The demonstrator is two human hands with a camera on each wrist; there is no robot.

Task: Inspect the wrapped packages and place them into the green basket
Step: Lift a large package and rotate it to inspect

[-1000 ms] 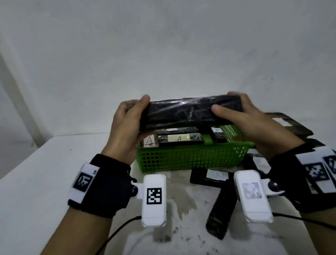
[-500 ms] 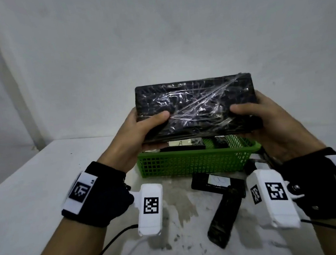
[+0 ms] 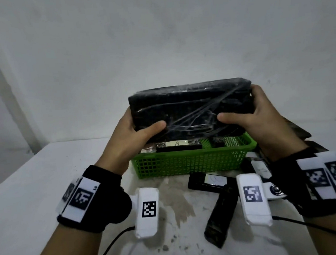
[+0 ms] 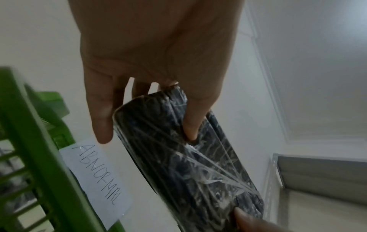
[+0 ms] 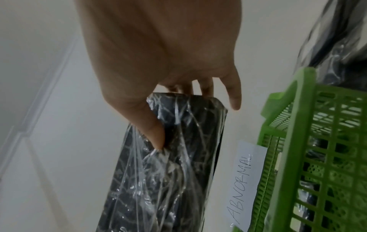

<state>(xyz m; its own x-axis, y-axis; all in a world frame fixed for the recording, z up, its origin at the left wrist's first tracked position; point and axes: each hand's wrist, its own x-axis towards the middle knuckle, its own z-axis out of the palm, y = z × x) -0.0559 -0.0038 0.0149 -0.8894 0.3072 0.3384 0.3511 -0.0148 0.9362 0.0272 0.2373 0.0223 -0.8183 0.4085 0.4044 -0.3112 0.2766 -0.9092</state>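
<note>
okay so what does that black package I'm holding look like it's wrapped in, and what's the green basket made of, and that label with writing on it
Black package: seemingly clear plastic film, glossy, with creases and stretched strands catching light; what is underneath cannot be told.
Green basket: looks like moulded plastic, with an even lattice wall and a smooth rim.
Label: probably plain white paper, matte, with handwriting reading ABNORMAL.

White table (image 3: pixel 37 194) stained near middle; paper label (image 5: pixel 245 175) (handwritten "ABNORMAL") beside grey wall (image 3: pixel 156 37).
</note>
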